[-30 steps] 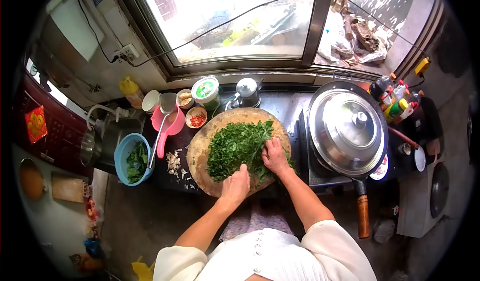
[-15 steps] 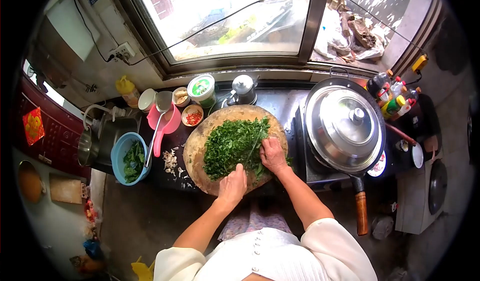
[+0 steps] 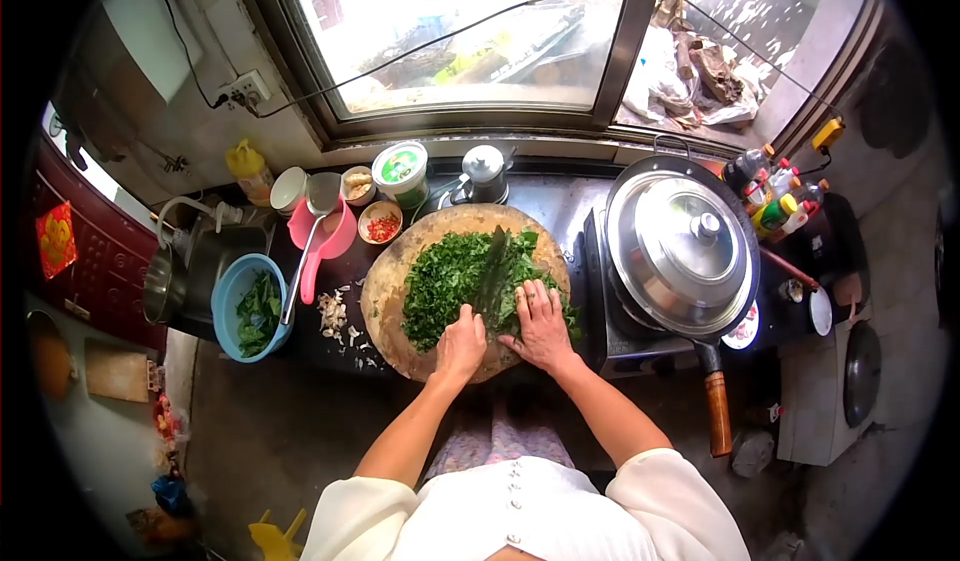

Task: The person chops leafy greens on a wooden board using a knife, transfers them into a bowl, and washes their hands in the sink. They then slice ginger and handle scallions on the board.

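My left hand (image 3: 461,345) is closed around the handle of a kitchen knife, whose dark blade (image 3: 492,276) points away from me across the greens. Chopped leafy greens (image 3: 440,286) are heaped on a round wooden chopping board (image 3: 390,346). Just right of the blade, my right hand (image 3: 543,329) rests on the leaves, fingers spread and thumb toward the knife. The knife's handle is hidden inside my left fist.
A lidded wok (image 3: 690,251) stands on the stove to the right, its wooden handle (image 3: 718,411) jutting toward me. On the left are a blue basin (image 3: 225,306) with leaves, a pink ladle-like scoop (image 3: 340,231), garlic peelings (image 3: 335,311) and a bowl of chopped red chilli (image 3: 382,226).
The knife blade has turned more upright and shows its flat side. My right hand's fingers have gone from bunched to spread on the greens. The view has shifted slightly.
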A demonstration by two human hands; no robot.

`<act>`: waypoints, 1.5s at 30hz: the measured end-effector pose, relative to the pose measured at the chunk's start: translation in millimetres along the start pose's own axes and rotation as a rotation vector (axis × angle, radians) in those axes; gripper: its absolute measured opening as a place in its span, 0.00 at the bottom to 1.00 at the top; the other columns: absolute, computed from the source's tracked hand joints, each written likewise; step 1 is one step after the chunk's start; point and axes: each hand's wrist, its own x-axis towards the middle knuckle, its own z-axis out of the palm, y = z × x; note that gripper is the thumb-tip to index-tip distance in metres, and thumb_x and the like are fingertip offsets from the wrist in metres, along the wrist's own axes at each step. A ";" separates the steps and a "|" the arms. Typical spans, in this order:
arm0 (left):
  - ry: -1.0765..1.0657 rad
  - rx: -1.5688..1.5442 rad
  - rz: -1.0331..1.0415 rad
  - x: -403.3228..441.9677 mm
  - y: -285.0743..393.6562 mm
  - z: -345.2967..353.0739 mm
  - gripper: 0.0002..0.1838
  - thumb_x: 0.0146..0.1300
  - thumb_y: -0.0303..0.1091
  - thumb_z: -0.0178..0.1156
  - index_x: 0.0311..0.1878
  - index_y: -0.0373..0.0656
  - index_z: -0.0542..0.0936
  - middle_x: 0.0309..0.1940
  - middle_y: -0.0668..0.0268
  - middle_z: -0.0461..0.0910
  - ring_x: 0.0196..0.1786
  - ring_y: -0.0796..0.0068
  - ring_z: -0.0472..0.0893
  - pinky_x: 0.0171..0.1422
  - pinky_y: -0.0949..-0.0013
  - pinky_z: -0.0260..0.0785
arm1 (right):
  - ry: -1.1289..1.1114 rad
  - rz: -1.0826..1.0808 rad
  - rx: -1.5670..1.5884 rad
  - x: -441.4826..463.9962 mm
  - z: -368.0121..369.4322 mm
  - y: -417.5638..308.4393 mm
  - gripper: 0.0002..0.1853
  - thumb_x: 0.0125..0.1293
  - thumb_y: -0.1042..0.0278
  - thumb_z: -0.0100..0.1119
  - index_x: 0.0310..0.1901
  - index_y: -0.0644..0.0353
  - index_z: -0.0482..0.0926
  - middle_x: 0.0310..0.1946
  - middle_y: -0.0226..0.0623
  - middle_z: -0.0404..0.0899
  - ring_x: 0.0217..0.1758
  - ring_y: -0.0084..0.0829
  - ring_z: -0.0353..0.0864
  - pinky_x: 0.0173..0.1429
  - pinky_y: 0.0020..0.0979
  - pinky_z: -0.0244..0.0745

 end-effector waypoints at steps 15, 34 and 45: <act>0.023 -0.130 -0.066 -20.9 -2.8 -18.8 0.16 0.72 0.39 0.48 0.52 0.35 0.69 0.30 0.35 0.79 0.37 0.31 0.79 0.41 0.40 0.72 | -0.140 0.144 0.552 67.4 -3.4 50.6 0.25 0.56 0.71 0.65 0.56 0.62 0.72 0.52 0.53 0.76 0.57 0.52 0.74 0.62 0.43 0.71; 0.057 0.343 0.243 -16.4 18.1 -19.7 0.07 0.64 0.26 0.53 0.42 0.38 0.67 0.27 0.48 0.79 0.28 0.46 0.83 0.30 0.52 0.77 | 0.257 0.120 0.436 60.1 10.8 39.4 0.13 0.48 0.85 0.57 0.38 0.61 0.74 0.35 0.44 0.72 0.43 0.49 0.74 0.48 0.42 0.71; -0.052 0.276 0.170 28.1 -3.1 13.8 0.06 0.66 0.27 0.49 0.43 0.37 0.66 0.27 0.43 0.81 0.33 0.38 0.82 0.39 0.42 0.74 | 0.194 0.112 0.429 62.4 8.1 33.2 0.10 0.51 0.81 0.56 0.36 0.58 0.74 0.34 0.44 0.71 0.44 0.49 0.74 0.47 0.44 0.73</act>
